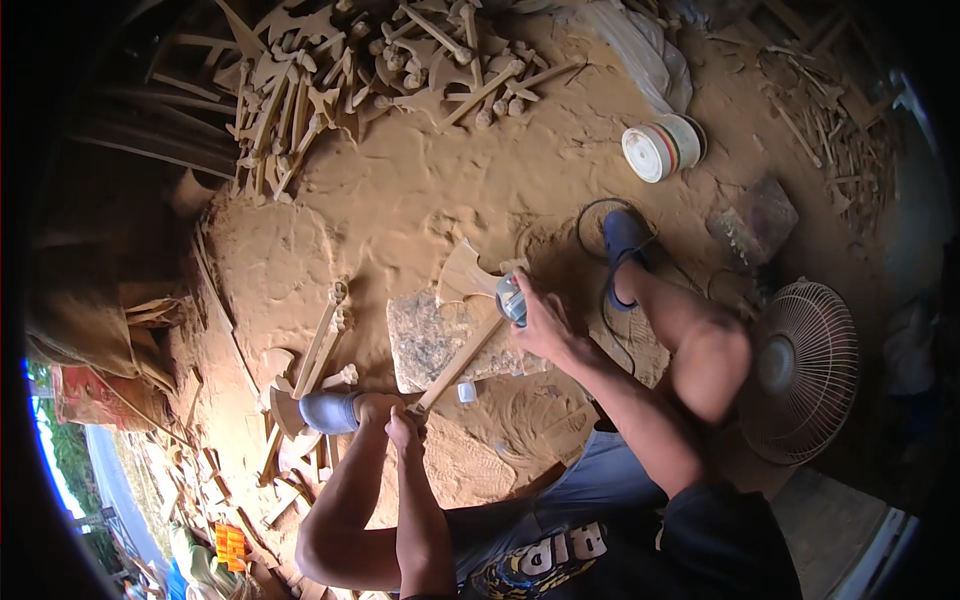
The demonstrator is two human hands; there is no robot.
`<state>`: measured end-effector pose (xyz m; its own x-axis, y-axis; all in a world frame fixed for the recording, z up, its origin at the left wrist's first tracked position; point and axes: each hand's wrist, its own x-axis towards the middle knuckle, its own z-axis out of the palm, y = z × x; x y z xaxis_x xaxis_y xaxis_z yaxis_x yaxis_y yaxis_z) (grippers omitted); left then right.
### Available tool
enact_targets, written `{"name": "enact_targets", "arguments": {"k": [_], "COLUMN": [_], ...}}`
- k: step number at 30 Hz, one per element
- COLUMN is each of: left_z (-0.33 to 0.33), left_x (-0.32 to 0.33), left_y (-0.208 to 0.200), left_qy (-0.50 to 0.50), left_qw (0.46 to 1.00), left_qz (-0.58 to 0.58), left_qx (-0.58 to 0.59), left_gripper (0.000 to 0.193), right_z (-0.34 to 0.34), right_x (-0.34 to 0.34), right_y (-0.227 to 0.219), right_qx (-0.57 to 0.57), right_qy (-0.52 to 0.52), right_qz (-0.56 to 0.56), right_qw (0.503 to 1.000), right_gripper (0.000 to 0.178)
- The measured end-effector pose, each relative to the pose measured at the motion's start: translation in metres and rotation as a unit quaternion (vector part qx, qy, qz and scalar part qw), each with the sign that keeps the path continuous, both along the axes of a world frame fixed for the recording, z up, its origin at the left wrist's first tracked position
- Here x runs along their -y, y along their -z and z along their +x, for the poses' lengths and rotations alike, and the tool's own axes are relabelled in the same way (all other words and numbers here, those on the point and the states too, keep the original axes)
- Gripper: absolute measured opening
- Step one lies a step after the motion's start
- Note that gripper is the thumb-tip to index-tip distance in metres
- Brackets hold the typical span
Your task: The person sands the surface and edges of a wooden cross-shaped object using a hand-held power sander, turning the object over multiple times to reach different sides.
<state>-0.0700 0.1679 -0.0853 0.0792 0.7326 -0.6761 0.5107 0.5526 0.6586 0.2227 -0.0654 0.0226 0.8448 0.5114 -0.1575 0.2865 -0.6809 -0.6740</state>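
A pale wooden axe (461, 362) lies slanting across a rough, mottled block (420, 340), its broad curved head at the far end. My left hand (404, 428) is closed round the lower end of its handle, beside my left foot. With my right hand (545, 322) I grip a small rounded grey-blue power tool (511, 300), which looks like a sander or grinder. It is at the right side of the axe head, and its working face is hidden. A small white cap (467, 392) lies by the block's near edge.
Carved wooden pieces (290, 95) are heaped at the far left, with more sticks (318, 345) near my left foot. A white bucket (650, 152) lies tipped beyond my right foot. A round fan (800, 370) stands at the right. A dark cable (608, 325) loops over the dusty ground.
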Motion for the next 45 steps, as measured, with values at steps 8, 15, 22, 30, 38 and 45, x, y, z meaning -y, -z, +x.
{"name": "enact_targets", "arguments": {"k": [8,15,22,30,38,45], "left_z": [-0.008,-0.017,0.017,0.003,-0.017,-0.022], "left_x": [0.000,0.016,0.024,0.003,0.023,0.027], "left_y": [-0.013,-0.063,-0.110,-0.068,-0.014,-0.029], "left_qy": [0.127,0.574,0.342,0.092,0.045,0.032], "left_qw": [0.946,0.695,0.853,0.857,0.989,0.993], "left_qz": [0.283,0.432,0.127,-0.410,-0.088,-0.076], "left_qx": [0.088,-0.032,0.372,0.298,0.106,0.079], "left_gripper": [0.031,0.075,0.051,0.030,0.047,0.046], "right_z": [0.047,0.030,0.053,0.048,-0.024,-0.103], "right_x": [0.018,0.025,0.058,0.066,0.002,-0.045], "right_y": [0.002,-0.106,-0.156,-0.154,-0.101,-0.085], "right_qx": [0.021,0.000,0.040,0.073,-0.005,-0.069], "right_qy": [0.082,0.095,0.139,0.113,-0.092,-0.266], "right_qz": [0.161,0.256,0.409,0.383,0.270,-0.007], "right_qw": [0.983,0.962,0.901,0.914,0.958,0.962], "right_gripper": [0.104,0.092,0.088,0.089,0.087,0.099]}}
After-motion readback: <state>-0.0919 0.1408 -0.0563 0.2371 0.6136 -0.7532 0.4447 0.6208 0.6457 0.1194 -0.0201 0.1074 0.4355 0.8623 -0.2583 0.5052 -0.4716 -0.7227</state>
